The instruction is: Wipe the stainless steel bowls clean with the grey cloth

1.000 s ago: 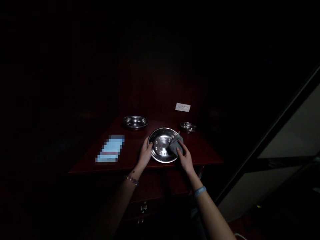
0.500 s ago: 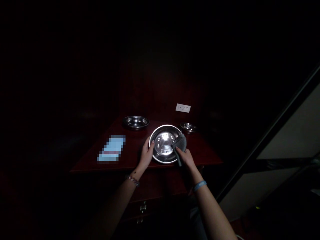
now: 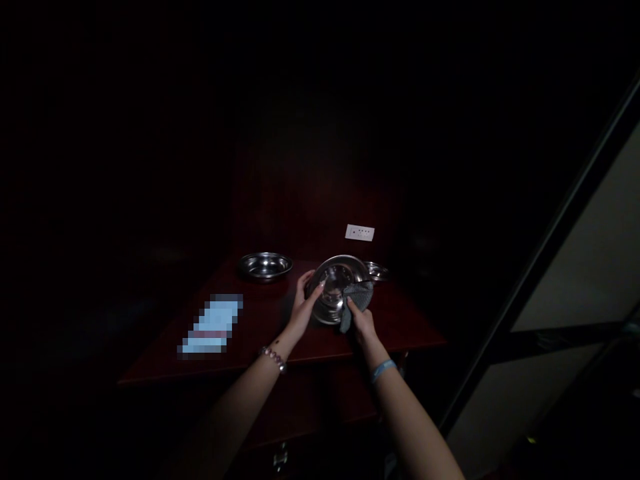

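Note:
A shiny steel bowl (image 3: 336, 280) is held tilted above the front part of the dark red desk (image 3: 270, 320). My left hand (image 3: 305, 300) grips its left side, thumb on the inner face and fingers behind the rim. A grey cloth (image 3: 359, 298) is pinched in my right hand (image 3: 363, 321) and lies against the bowl's right rim. Part of the bowl is covered by the cloth. Behind it, partly hidden, stands a smaller steel dish (image 3: 377, 271). Another steel bowl (image 3: 265, 266) rests on the desk at the back left.
A pixelated light-blue flat item (image 3: 213, 325) lies on the desk's left side. A white socket plate (image 3: 360, 233) is on the back wall. Below the desktop is a drawer handle (image 3: 281, 457). A pale panel with a dark frame (image 3: 565, 280) slants along the right.
The bowl has turned, its inside now seen more obliquely. My left thumb reaches further over it, and my right hand with the cloth has shifted slightly left and down. The view has tilted up.

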Available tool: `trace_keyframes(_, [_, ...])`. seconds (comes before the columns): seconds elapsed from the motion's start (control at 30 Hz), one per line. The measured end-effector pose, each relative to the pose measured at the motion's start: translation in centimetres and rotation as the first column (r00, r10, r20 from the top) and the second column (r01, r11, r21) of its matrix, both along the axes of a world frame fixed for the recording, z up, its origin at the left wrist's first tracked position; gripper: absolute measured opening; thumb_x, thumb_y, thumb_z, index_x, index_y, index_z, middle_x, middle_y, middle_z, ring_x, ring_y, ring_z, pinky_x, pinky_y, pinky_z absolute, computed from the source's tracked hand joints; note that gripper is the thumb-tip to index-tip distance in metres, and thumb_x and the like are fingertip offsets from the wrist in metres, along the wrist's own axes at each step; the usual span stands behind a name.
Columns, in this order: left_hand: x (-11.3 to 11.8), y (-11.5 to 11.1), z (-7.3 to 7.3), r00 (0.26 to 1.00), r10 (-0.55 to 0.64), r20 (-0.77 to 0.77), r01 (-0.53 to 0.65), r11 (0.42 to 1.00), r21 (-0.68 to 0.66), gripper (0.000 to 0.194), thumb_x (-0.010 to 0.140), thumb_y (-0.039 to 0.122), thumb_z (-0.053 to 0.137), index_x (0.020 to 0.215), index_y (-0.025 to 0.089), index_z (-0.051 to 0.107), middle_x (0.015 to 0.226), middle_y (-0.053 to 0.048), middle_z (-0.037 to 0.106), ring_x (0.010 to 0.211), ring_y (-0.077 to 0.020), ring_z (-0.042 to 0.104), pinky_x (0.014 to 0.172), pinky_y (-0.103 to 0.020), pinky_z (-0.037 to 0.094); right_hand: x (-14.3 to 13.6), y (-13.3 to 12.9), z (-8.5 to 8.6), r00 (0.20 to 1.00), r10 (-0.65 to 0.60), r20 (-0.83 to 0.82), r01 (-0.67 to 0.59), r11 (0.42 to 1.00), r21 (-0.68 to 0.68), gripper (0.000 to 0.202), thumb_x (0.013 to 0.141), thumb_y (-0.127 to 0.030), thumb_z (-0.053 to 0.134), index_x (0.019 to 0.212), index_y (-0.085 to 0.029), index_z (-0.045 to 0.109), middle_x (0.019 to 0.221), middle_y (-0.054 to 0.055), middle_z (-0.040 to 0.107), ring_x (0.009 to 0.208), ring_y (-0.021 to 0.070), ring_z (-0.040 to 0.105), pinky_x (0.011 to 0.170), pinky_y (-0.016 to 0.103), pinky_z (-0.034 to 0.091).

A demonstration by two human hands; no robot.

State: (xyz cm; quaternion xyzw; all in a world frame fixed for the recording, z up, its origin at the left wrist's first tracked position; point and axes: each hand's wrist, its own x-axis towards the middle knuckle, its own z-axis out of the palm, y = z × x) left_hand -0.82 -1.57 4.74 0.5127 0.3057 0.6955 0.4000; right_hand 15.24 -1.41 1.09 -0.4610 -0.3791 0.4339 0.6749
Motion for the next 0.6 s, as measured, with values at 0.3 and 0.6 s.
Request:
trace_keyframes(0.3, [3.0, 6.0, -2.4, 0.968, -0.225, -0.111, 0.217, 0.973, -0.080, 0.043, 0.073, 0.037, 0.076, 0.108, 0.015, 0.067, 0.118, -0.016, 0.072, 0.119, -0.0296, 0.063, 0.110, -0.048, 0.044, -1.5, 3.6, 0.4, 0.991, -0.039, -0.130, 0.045, 0.998, 0.049, 0.047, 0.072, -0.057, 0.069, 0.097, -0.017, 0.071, 0.099, 0.011, 0.077, 0.099, 0.0273, 0.072, 0.087, 0.037, 0.058])
trace_keyframes(0.6, [2.8, 10.3, -1.0, 0.990, 0.009, -0.140, -0.011, 1.000, -0.013, 0.041, 0.089, 0.047, 0.056, 0.113, 0.015, 0.066, 0.118, -0.015, 0.072, 0.115, -0.0266, 0.066, 0.104, -0.043, 0.049, -2.7, 9.6, -0.2, 0.962, 0.105, -0.251, -0.133, 0.986, -0.097, 0.039, 0.082, -0.051, 0.062, 0.103, -0.019, 0.069, 0.091, 0.010, 0.076, 0.092, 0.0271, 0.073, 0.081, 0.041, 0.061])
